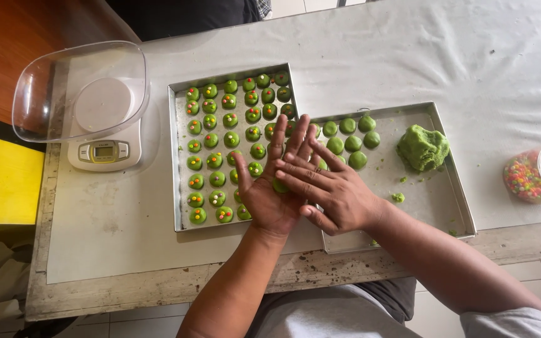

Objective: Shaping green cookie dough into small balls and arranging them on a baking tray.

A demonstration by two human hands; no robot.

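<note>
- Head view: left hand (270, 197) palm up, right hand (333, 191) laid flat across it, pressing a green dough piece (280, 186) between the palms.
- Held above the seam of two metal trays: left tray (180, 181) filled with sprinkle-topped green balls (231, 119), right tray (436, 194) carrying plain balls (352, 143) and a dough lump (422, 148).
- On the tabletop (120, 238): kitchen scale (103, 151) under a clear bowl (79, 91) at left, sprinkle jar (536, 176) at right.

Bright, even daylight throughout. White cloth-covered worktop (408, 56) near washed out top right. Soft short shadows under forearms. Glare on clear plastic scale bowl (81, 91). Focus sharp centre; slight wide-angle bending at edges.
</note>
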